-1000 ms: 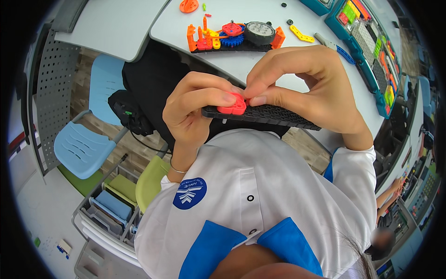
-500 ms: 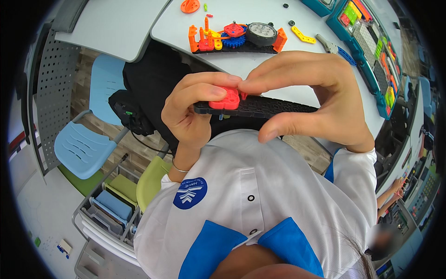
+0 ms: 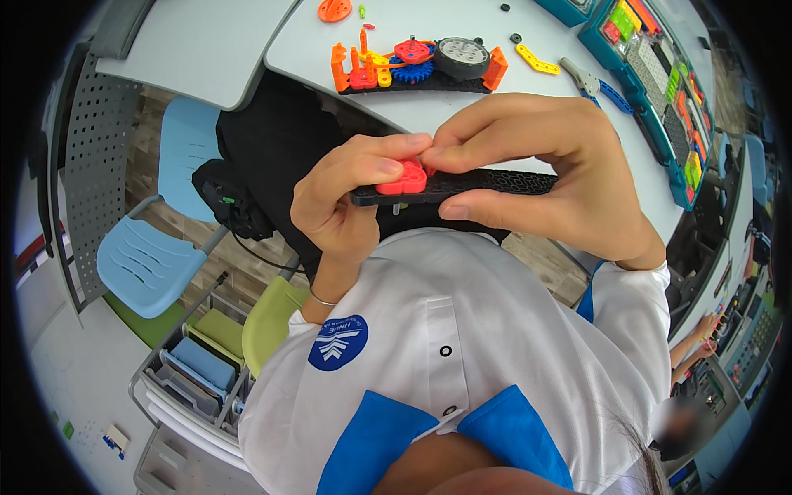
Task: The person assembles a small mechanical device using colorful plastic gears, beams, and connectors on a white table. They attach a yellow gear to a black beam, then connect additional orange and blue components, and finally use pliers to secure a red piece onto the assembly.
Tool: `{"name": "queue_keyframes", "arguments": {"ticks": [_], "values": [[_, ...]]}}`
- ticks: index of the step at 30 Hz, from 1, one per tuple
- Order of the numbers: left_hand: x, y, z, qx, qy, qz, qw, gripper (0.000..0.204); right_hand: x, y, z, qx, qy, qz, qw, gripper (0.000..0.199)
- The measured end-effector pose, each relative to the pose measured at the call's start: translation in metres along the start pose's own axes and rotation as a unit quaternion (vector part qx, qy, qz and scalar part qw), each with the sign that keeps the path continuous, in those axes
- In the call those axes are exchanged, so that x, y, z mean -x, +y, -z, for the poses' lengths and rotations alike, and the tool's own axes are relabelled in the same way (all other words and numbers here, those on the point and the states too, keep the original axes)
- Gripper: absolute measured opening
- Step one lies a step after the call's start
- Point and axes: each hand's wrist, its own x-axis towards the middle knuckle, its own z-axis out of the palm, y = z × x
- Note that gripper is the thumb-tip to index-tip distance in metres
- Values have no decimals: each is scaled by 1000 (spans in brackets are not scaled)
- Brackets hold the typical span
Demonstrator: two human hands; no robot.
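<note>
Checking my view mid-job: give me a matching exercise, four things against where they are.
Things:
1 red piece
2 black strip
3 gear assembly
4 blue chair

Places:
A on the table, beyond the hands
B on the floor, left
C held in both hands
D on the strip, under the fingertips

Pairs: 1-D, 2-C, 3-A, 4-B

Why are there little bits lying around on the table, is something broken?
Nothing looks broken. A few loose pieces, like the yellow strip and orange disc, lie scattered on the table near the gear model. Both hands hold the black plate level, red piece on top.
</note>
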Motion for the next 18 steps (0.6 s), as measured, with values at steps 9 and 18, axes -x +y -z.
{"name": "queue_keyframes", "arguments": {"ticks": [9,18], "values": [[-1,4,0,-23,7,0,1000,20,-8,2,9,-19,-47,15,999,31],[-7,8,15,52,-25,52,997,23,-118,73,67,214,21,-31,976,26]]}}
